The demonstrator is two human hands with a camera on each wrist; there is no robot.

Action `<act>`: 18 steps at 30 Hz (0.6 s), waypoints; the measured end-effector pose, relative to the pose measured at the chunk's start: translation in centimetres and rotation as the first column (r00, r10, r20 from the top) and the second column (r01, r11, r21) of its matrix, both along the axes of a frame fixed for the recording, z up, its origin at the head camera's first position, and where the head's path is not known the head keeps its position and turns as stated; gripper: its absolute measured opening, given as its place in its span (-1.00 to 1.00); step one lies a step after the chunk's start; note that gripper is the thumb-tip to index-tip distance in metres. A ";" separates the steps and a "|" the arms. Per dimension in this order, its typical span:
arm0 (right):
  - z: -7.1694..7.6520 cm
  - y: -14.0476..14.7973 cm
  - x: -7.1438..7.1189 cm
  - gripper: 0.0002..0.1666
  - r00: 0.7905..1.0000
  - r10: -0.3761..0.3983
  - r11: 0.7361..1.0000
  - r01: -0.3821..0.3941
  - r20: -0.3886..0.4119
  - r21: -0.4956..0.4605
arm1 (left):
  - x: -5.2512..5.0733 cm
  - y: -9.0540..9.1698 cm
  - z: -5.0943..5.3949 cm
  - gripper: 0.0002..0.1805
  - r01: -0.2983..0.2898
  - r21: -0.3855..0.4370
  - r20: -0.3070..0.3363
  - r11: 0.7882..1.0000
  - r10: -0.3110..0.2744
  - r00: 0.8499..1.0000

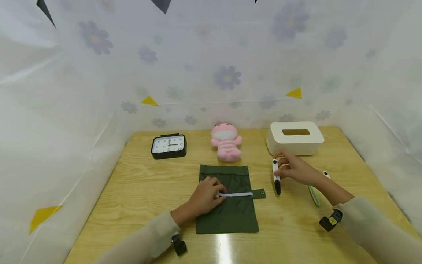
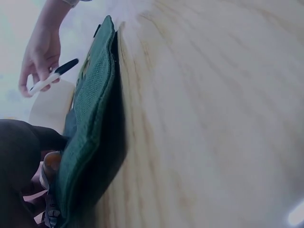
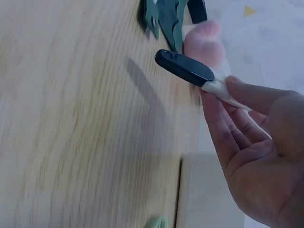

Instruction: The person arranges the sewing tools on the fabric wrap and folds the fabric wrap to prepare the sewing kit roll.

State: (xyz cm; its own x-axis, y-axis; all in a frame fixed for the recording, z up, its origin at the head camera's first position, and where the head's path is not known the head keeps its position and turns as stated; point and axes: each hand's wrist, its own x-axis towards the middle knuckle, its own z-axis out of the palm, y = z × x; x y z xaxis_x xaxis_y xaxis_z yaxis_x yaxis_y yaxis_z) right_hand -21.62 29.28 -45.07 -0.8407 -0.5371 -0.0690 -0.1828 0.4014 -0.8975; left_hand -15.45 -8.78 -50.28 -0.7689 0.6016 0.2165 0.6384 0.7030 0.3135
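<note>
A dark green cloth roll lies spread on the table, with a white elastic band across it and a snap tab at its right side. My left hand lies over the roll's left part and pinches the band near its left end; the fingertips are partly hidden. Right of the roll, my right hand holds a white, marker-like pen by its white part, thumb against fingers. Its black end points down and towards me in the head view, above the tabletop.
A slim green pen-like item with a white end lies under the right forearm. Along the back stand a black-framed clock, a pink plush toy and a cream tissue box. Patterned sheeting surrounds the wooden table.
</note>
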 end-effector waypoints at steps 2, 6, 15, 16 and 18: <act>-0.2 -1.1 0.2 -0.33 1.000 -0.020 0.999 0.020 0.005 -0.028 | 0.1 0.1 -0.1 -0.90 -0.001 -0.005 0.008 1.000 0.001 1.000; -0.7 -3.6 0.2 -0.33 0.997 -0.074 0.991 0.076 0.024 -0.111 | 0.3 0.2 -0.1 -0.91 -0.008 -0.010 0.007 1.000 0.008 1.000; -2.3 -10.2 -0.6 -0.34 0.977 -0.179 0.943 0.205 0.118 -0.264 | 0.2 0.3 -0.1 -0.90 -0.013 0.001 -0.019 1.000 0.013 1.000; -2.5 -10.9 -0.6 -0.34 0.974 -0.188 0.939 0.215 0.124 -0.270 | 0.2 0.3 -0.1 -0.90 -0.011 0.004 -0.023 1.000 0.011 1.000; -2.9 -12.1 -0.9 -0.35 0.972 -0.199 0.933 0.228 0.126 -0.279 | 0.2 0.3 -0.1 -0.90 -0.008 0.008 -0.034 1.000 0.008 0.999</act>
State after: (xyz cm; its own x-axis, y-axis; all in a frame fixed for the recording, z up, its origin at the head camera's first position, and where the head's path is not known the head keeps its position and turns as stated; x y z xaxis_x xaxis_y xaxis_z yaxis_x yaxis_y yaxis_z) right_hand -22.49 17.21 -47.99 -0.9350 -0.3541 -0.0215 -0.0311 0.1420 -0.9894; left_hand -15.25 -8.51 -50.34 -0.7660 0.5934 0.2473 0.6429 0.7057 0.2977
